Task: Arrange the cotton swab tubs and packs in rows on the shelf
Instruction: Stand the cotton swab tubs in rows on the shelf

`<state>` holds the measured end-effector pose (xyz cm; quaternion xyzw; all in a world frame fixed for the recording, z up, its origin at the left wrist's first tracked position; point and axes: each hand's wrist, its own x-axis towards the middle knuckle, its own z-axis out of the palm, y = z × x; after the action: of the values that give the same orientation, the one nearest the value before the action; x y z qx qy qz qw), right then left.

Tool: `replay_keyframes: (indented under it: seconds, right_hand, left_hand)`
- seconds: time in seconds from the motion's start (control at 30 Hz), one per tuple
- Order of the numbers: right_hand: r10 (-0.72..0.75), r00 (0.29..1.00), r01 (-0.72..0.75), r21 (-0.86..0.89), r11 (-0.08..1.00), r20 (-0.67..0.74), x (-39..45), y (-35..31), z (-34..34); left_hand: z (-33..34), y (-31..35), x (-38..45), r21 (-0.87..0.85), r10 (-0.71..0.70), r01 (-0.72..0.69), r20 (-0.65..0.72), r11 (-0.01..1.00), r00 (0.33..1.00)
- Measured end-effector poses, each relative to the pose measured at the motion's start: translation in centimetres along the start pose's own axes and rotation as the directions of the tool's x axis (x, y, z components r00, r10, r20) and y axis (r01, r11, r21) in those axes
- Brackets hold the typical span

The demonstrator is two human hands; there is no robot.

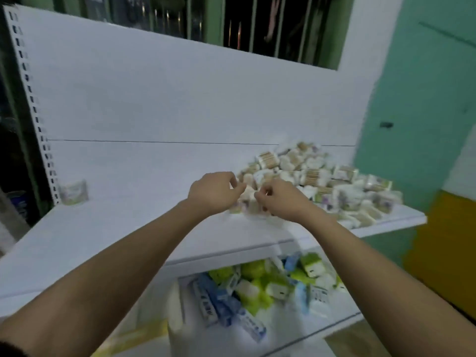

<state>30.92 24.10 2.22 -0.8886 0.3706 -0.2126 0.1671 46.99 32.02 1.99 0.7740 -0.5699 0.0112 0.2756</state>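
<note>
On the white shelf (103, 243) below a green wall (425, 86), both hands' grip pinches packs (248, 202) beside the heap (322, 181).

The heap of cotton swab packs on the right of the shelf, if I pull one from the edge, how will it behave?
The heap looks loosely piled, so neighbours may slide or tumble. Each pack seems small and probably light. The wrap looks glossy, so perhaps slippery on the white shelf. Blur hides finer detail.

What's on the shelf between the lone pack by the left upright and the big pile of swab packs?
Bare white shelf only, in the head view; nothing lies between the lone pack and the pile.
</note>
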Motion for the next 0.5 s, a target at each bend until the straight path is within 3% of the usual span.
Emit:
replay_keyframes:
  seconds: [0.23, 0.5]
  right_hand:
    - [0.136, 0.989, -0.135, 0.025, 0.991, -0.053, -5.8, 12.3, -10.0]
    - [0.217, 0.969, -0.216, 0.021, 0.976, -0.122, -6.4, 23.7, -13.2]
  left_hand:
    - [5.5, 14.1, 1.2, -0.042, 0.097, -0.094, 0.086, 0.995, 0.992]
    - [11.4, 22.3, 5.1, -0.088, 0.164, -0.154, 0.11, 0.984, 0.98]
